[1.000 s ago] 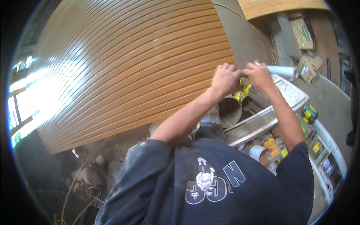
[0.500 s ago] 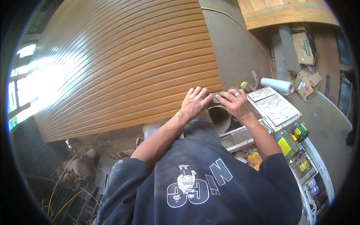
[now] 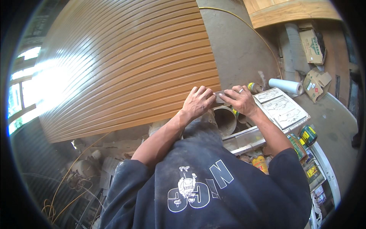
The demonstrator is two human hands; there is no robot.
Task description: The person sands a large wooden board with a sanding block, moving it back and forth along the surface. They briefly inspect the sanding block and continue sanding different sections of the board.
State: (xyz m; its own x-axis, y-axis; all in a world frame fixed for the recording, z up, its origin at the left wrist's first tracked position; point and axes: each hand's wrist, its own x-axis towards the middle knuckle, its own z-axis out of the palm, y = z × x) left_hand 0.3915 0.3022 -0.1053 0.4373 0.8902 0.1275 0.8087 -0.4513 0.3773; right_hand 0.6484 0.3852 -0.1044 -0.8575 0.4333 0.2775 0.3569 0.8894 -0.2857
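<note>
A large brown panel (image 3: 137, 61) with parallel grooves fills the upper left. At its near right corner, my left hand (image 3: 198, 102) is closed with bent fingers, pinching one end of a small greyish strip (image 3: 219, 98). My right hand (image 3: 242, 101), with a ring on one finger, pinches the strip's other end. The strip spans the gap between the hands, beside the panel's edge; I cannot make out its exact kind. Below it stands a round open container (image 3: 225, 122), partly hidden by my shirt.
To the right lies a white board with dark drawings (image 3: 282, 108). Behind it are a pale roll (image 3: 286, 86) and cardboard boxes (image 3: 317, 84). Green cans (image 3: 308, 134) and a yellow container (image 3: 260, 164) stand near my right arm. A yellow hose (image 3: 244, 20) crosses the floor.
My hands have moved a little apart, and more of the strip shows between them. The whole view has shifted slightly.
</note>
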